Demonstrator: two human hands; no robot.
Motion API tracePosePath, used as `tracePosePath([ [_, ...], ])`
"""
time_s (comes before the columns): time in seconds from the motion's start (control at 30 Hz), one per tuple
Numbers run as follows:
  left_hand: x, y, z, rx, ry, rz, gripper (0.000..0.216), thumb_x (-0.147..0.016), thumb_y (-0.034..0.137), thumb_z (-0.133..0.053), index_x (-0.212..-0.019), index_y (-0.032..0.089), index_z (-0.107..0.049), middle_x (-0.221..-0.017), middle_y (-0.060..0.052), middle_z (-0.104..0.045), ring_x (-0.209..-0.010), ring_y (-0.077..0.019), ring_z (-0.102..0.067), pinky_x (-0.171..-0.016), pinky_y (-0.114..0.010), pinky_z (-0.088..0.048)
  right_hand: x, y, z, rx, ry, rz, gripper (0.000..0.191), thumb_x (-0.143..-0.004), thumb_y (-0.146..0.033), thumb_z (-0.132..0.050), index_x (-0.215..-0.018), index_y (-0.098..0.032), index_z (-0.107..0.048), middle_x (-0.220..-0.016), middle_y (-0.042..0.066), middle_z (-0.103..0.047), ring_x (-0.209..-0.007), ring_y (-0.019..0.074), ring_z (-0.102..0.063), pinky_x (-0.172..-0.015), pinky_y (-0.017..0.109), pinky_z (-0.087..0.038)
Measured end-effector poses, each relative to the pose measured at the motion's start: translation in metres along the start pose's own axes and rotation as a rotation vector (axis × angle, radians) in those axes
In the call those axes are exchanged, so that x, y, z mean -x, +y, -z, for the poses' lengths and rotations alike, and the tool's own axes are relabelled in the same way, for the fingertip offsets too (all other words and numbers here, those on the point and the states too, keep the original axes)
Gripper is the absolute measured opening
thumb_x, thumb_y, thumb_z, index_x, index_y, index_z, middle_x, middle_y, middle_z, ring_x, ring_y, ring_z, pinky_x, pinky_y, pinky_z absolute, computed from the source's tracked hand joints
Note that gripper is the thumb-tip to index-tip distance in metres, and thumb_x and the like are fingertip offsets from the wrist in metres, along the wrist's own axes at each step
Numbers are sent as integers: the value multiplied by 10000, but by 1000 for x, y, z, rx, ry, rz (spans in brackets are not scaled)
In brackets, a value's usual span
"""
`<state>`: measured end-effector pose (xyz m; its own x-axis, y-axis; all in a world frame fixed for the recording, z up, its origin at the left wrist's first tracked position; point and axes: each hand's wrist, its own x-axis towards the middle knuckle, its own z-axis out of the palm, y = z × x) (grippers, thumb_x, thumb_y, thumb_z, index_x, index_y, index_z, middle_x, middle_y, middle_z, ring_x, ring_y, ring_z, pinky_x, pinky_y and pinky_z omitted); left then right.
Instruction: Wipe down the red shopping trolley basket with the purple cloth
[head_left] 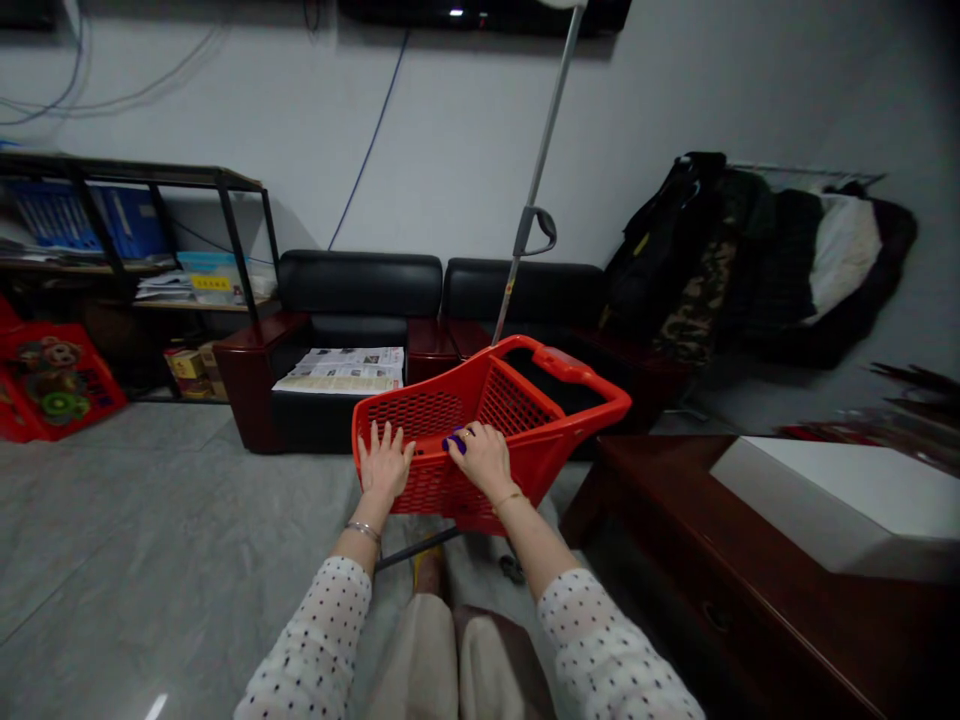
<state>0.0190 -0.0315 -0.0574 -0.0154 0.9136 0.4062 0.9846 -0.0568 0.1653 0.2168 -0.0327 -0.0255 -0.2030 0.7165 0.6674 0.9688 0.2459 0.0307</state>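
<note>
A red plastic shopping cart (442,480) with mesh sides stands in front of my legs, its handle towards the upper right. My left hand (384,465) lies on the near rim at the cart's left end, fingers spread. Farther right along the same rim, my right hand (484,458) is closed on a small purple item (454,441). Most of that item is hidden under the fingers, and its kind cannot be made out.
Black sofas (360,285) line the wall, with newspapers (345,368) on one seat. A metal pole (544,150) rises behind the cart. At right stands a dark wooden table (675,520) bearing a white box (847,500). A shelf (180,175) and a red crate (64,380) are at left.
</note>
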Motion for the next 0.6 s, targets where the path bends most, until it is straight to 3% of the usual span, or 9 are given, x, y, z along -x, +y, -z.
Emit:
tracePosePath([
  [0.17, -1, -1, -2, -22, -5, -2, 573, -1011, 478, -270, -1471, 193, -457, -1572, -86, -369, -1498, -322, -194, -1202, -588, -123, -8, 89, 26, 112, 63, -120, 283, -907, -351, -518, -918, -179, -743, -941, 97, -656, -839, 210, -498, -755, 333, -316],
  [0.23, 0, 3, -4, -17, 20, 3, 566, -1011, 485, -281, -1472, 207, -457, -1580, -78, -355, -1507, -316, -164, -1207, -590, -85, -9, 101, 28, 143, 120, -198, 282, -894, -332, -522, -921, -160, -744, -959, 114, -656, -846, 220, -496, -759, 339, -319],
  [0.3, 3, 8, -6, -6, 59, 38, 567, -1010, 485, -289, -1483, 210, -438, -1595, -80, -323, -1514, -316, -127, -1205, -599, -49, -7, 83, 22, 157, 133, -223, 282, -893, -326, -519, -889, -150, -739, -922, 121, -651, -831, 224, -492, -760, 346, -319],
  [0.47, 12, 12, -6, 48, 98, 77, 547, -1016, 442, -277, -1491, 217, -428, -1616, -61, -276, -1523, -303, -81, -1217, -563, -90, 1, 1, -4, 64, 49, -92, 313, -913, -425, -527, -890, -182, -723, -909, 101, -644, -840, 218, -494, -790, 349, -322],
  [0.53, 13, 9, -5, 51, 80, 51, 537, -1015, 436, -287, -1485, 225, -439, -1611, -55, -291, -1522, -293, -98, -1219, -545, -123, 0, -1, -3, 36, 15, -49, 304, -917, -429, -527, -931, -198, -724, -951, 96, -645, -872, 215, -499, -802, 346, -323],
  [0.6, 14, 4, -5, 49, 65, 37, 535, -1013, 430, -301, -1491, 226, -429, -1605, -58, -305, -1521, -288, -113, -1217, -542, -141, -3, 23, 6, 38, -25, -6, 290, -921, -407, -521, -947, -207, -729, -952, 91, -643, -886, 213, -500, -802, 343, -323],
])
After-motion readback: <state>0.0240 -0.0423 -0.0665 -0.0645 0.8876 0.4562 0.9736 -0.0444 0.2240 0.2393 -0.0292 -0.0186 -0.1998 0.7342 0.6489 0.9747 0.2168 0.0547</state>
